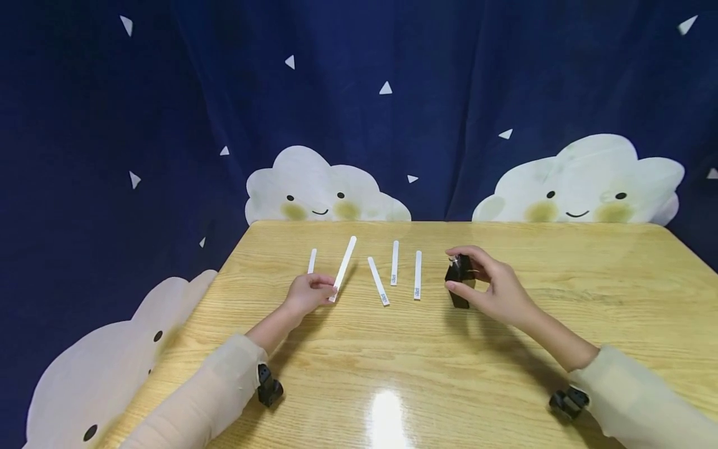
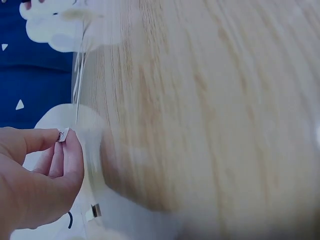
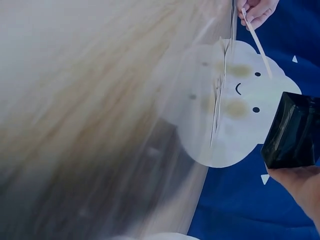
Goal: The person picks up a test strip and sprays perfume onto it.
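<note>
My left hand [image 1: 308, 294] pinches a white paper test strip [image 1: 344, 259] by its printed lower end, and the strip points up and away. In the left wrist view the end of this strip [image 2: 63, 135] shows between thumb and fingertips. My right hand [image 1: 499, 290] grips a black, angular perfume bottle [image 1: 461, 293] with a shiny metal neck. The dark base of the bottle [image 3: 290, 132] faces the right wrist camera. Between the hands, white strips [image 1: 417, 274] with small printing at their near ends lie on the table. Another strip [image 1: 312, 259] lies partly hidden behind my left hand.
The wooden table [image 1: 477, 386] has a glossy surface with a bright reflection near the front. Behind it hangs a dark blue curtain [image 1: 426, 125] with white triangles and cloud shapes [image 1: 594, 181]. The table's far edge lies just beyond the strips.
</note>
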The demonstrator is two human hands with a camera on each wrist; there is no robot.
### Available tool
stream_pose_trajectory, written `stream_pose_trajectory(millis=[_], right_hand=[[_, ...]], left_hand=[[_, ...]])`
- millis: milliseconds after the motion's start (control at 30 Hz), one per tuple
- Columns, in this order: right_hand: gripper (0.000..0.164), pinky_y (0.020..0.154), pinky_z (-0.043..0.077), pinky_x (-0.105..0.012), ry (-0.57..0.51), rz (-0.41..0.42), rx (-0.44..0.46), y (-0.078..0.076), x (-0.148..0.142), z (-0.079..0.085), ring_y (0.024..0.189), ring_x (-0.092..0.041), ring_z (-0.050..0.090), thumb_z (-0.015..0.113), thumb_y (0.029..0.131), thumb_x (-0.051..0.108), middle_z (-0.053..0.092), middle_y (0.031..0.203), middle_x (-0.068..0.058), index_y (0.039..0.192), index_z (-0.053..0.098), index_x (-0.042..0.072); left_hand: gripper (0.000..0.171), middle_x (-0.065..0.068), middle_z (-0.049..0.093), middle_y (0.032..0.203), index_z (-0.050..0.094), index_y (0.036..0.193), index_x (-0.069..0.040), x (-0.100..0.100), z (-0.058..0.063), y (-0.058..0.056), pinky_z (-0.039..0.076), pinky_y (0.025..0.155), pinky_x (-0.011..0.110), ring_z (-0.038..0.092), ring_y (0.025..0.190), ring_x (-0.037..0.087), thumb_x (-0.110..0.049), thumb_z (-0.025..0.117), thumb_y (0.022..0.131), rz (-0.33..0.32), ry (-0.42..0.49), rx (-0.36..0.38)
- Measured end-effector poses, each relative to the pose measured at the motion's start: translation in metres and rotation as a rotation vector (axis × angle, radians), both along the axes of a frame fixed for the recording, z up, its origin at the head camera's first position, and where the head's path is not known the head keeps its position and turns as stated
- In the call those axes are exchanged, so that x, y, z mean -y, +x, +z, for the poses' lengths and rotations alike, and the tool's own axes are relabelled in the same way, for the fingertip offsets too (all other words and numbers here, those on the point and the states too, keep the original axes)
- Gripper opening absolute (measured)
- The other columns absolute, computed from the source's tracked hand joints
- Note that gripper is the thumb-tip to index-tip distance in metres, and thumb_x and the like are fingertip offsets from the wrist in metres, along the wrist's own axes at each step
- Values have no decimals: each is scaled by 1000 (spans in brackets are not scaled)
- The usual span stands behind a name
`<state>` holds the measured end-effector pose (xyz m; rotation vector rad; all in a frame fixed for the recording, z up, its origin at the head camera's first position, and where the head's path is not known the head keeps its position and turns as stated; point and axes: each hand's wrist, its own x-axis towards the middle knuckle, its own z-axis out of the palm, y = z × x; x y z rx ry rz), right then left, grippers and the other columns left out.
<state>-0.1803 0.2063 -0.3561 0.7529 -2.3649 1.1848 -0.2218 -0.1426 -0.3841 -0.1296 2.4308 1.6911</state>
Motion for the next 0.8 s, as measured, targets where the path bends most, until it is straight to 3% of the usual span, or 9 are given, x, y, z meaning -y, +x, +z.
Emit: stream_pose_trajectory(millis=[300, 500, 800], right_hand=[[52, 77, 61, -31, 42, -18, -38, -8, 12, 2, 91, -11, 66, 80, 78, 11, 66, 117, -9, 125, 58, 14], [51, 76, 61, -35, 37, -18, -39, -13, 21, 4, 89, -16, 66, 79, 79, 14, 66, 116, -8, 125, 57, 16], [51, 71, 61, -36, 79, -92, -117, -17, 34, 5, 87, -18, 67, 82, 76, 16, 68, 112, -8, 121, 59, 12]], left_hand=[[21, 11, 69, 90, 65, 107, 7, -13, 1, 1, 61, 77, 28, 67, 76, 11, 2, 64, 87, -36, 46, 10], [25, 8, 70, 86, 65, 108, 8, -21, 5, 3, 61, 76, 26, 66, 72, 8, 6, 65, 83, -46, 99, 33], [23, 12, 71, 86, 66, 103, 7, -34, 10, 10, 61, 75, 31, 67, 70, 9, 7, 68, 81, -69, 94, -6]])
